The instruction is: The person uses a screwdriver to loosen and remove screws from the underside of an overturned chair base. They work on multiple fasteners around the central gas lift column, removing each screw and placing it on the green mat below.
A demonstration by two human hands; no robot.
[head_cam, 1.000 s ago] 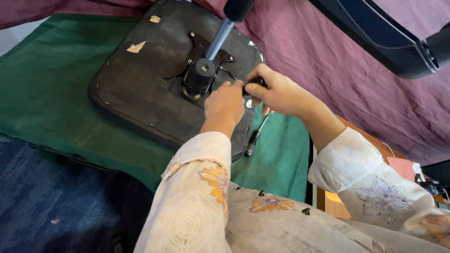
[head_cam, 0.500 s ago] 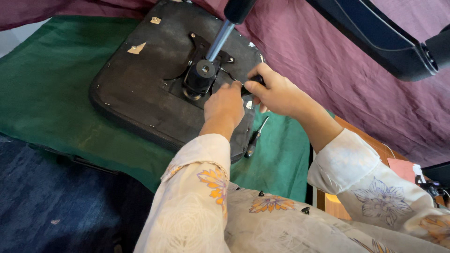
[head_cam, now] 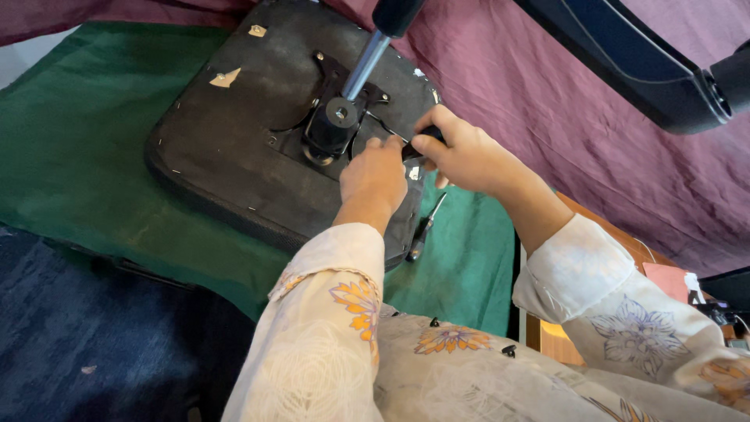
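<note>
My right hand (head_cam: 467, 156) has its fingers curled together and clamped on a small black knob (head_cam: 428, 137), the end of a thin lever that runs up-left toward the middle of the frame. Its long axis slants from my grip, right of centre, up to the black metal mechanism (head_cam: 332, 125) bolted on the underside of the chair seat (head_cam: 234, 148). My left hand (head_cam: 373, 176) lies just beside the right, knuckles up, fingers bent and pressed against the seat at the near end of that lever; I cannot tell whether they pinch anything, since the tips are hidden.

The seat lies upside down, a dark square pad with rounded corners, spread across the upper middle of the frame and turned so one corner points toward me. From the mechanism a silver gas cylinder (head_cam: 363, 66) rises toward the top edge, tilted up and to the right, ending in a black sleeve.

Below my right wrist a screwdriver (head_cam: 426, 227) lies on the green cloth (head_cam: 70, 156), just beside the seat's edge, its shaft pointing up-right and its dark handle down-left. A maroon cloth (head_cam: 547, 117) covers the upper right, and a black chair part (head_cam: 625, 62) crosses the top right corner. My floral sleeves fill the lower frame.
</note>
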